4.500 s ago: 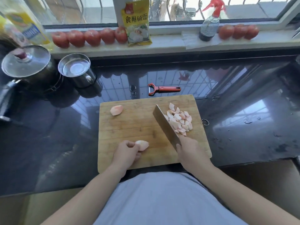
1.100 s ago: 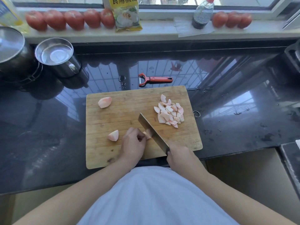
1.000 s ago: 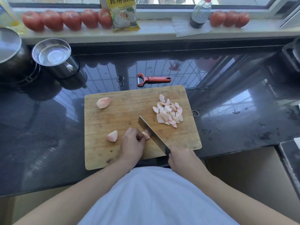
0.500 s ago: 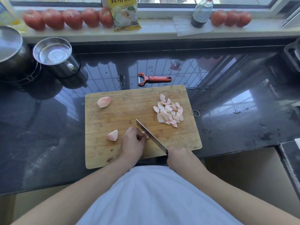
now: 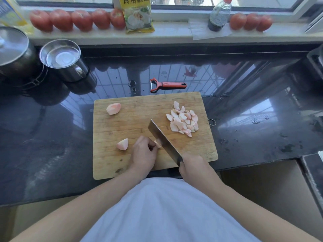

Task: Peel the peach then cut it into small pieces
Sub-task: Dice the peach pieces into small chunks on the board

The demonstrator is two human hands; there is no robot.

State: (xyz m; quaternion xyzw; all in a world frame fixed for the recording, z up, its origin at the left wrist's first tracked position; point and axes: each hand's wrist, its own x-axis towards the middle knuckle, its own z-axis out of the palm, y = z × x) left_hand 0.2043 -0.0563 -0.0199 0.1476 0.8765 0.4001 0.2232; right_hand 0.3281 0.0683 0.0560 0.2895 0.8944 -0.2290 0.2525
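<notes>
Centre of frame: wooden board [image 5: 139, 119] on a dark glossy desk [image 5: 52, 137]. Left hand [image 5: 143, 155] curled over a small peach piece [image 5: 158, 143], pinning it to the board near the lower middle. Right hand [image 5: 194, 167] wrapped round the handle of a cleaver [image 5: 163, 139], blade slanting up-left across the board, its flat side touching the held piece. Just left of the left hand, a peach wedge [image 5: 122, 144] lying alone on the board. Upper left of the board, another peeled chunk [image 5: 113, 108], well apart from the rest. Right half of the board: heap of small cut pieces [image 5: 183, 119], beside the blade but not touching it.

Above the board, on the desk: red peeler [image 5: 167, 85], lying flat, handle pointing right.

Upper left of frame: open steel mug [image 5: 63, 61], inside shiny, seemingly holding clear water, though hard to tell for sure. Further left, touching the frame edge, a pot [image 5: 15, 55] closed by a glass lid; contents hidden.

Along the top, on the windowsill [image 5: 174, 34]: row of five tomatoes [image 5: 78, 20] at left, a yellow printed packet [image 5: 137, 14] standing just right of them, a clear bottle [image 5: 219, 15] with dark liquid in its lower part, then three more tomatoes [image 5: 250, 21] at right.

Bottom of frame: both forearms and a white shirt [image 5: 166, 212].
</notes>
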